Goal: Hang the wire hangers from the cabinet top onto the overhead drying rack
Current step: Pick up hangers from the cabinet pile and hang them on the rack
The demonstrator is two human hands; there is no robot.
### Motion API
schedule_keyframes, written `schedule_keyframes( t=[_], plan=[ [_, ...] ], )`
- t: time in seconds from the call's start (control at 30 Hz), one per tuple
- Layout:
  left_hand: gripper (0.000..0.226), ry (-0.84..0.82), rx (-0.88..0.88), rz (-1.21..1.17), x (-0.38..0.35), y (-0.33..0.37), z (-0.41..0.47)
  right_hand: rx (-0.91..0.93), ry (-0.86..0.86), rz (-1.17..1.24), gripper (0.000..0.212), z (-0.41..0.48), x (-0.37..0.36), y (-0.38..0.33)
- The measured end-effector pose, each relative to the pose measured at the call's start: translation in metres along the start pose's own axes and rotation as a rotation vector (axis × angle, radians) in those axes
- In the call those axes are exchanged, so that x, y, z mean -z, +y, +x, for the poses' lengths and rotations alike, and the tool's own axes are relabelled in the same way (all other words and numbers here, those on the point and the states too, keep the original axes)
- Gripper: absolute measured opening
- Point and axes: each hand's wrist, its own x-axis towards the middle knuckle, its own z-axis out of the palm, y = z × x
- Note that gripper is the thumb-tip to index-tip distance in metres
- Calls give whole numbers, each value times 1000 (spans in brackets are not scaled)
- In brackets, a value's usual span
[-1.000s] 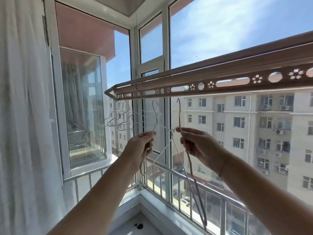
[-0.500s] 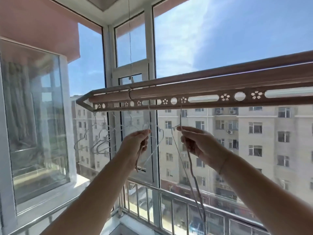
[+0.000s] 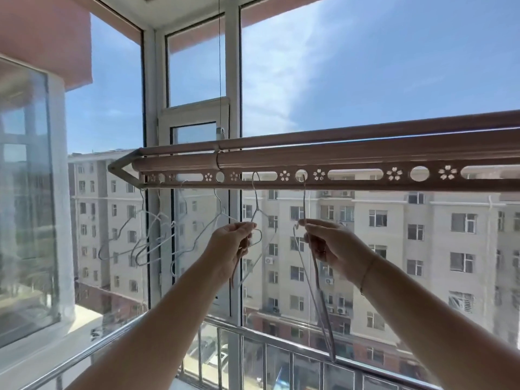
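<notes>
The overhead drying rack (image 3: 351,157) runs across the view, a pinkish bar with a strip of round and slotted holes under it. My right hand (image 3: 329,243) pinches the neck of a white wire hanger (image 3: 316,280) whose hook sits in a round hole (image 3: 301,175); a second thin hanger seems to hang along it. My left hand (image 3: 233,246) grips another wire hanger (image 3: 256,212) by its neck, its hook reaching into the slot to the left. Several white hangers (image 3: 152,240) hang from the rack's left end.
A thin cable (image 3: 221,66) holds the rack from the ceiling. White window frames (image 3: 233,80) and glass stand just behind the rack. A steel railing (image 3: 281,343) runs below the hands. An apartment block fills the view outside.
The view tilted up and moved closer to the rack. Both hands rose with their hangers, and the right hand's hanger hook now sits in a round hole of the rack.
</notes>
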Motion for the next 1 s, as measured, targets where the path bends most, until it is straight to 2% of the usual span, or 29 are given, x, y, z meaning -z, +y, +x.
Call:
schedule_keyframes(
  t=[0.33, 0.5, 0.67, 1.0],
  plan=[
    [15, -17, -32, 37, -8, -5, 19, -20, 26, -56, 20, 9, 9, 12],
    [14, -27, -65, 11, -12, -4, 24, 53, 6, -52, 20, 10, 12, 6],
    [8, -20, -17, -45, -18, -9, 27, 46, 27, -12, 19, 14, 9, -3],
    [12, -22, 55, -25, -8, -20, 22, -34, 37, 25, 19, 17, 8, 7]
  ],
)
